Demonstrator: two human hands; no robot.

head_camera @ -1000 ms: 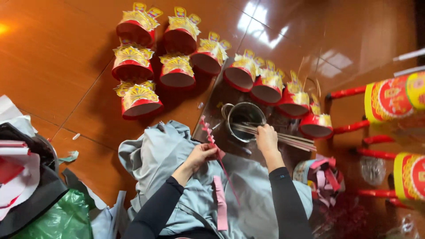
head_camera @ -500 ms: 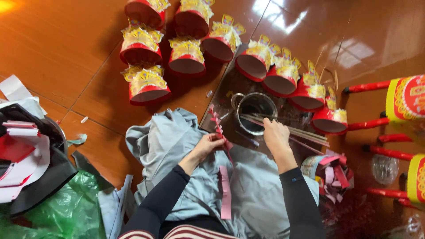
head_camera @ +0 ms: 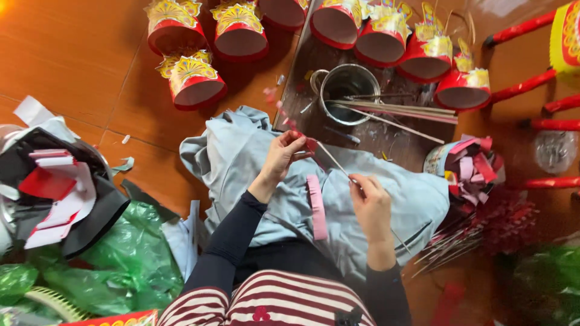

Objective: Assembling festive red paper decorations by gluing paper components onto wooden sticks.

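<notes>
Head view | our left hand (head_camera: 284,156) pinches the red-paper end of a thin stick (head_camera: 338,166) over the grey cloth (head_camera: 241,163) on our lap | our right hand (head_camera: 370,205), back from the metal cup (head_camera: 349,90), grips its lower part | wrapping now under way

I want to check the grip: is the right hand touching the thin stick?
Touching. The head view shows the right hand closed around the thin stick, whose upper end runs to the left hand.
</notes>
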